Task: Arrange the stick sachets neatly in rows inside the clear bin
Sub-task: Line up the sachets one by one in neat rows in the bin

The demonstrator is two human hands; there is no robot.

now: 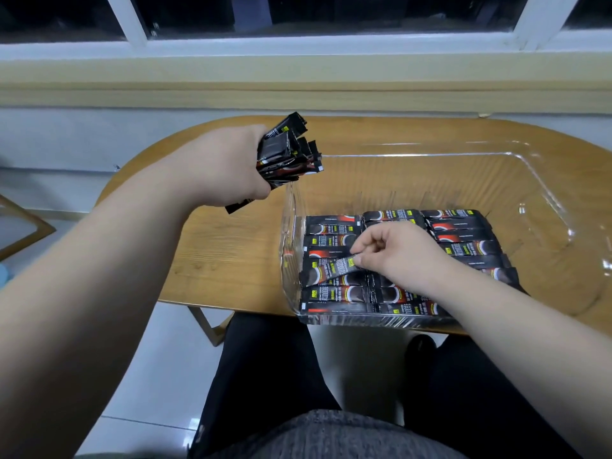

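One sachet (334,270), tilted, in right grip (400,251) — over rows (463,233) (inside bin (543,180))

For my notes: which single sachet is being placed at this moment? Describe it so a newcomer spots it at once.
On the wooden table stands a clear bin whose floor is lined with rows of black stick sachets. In its left column, the right hand pinches one sachet by its end. It alone lies slanted across the level rows.

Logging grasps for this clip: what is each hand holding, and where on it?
Left hand grips a bundle of sachets around its middle. Right hand pinches one sachet at one end, inside the clear bin.
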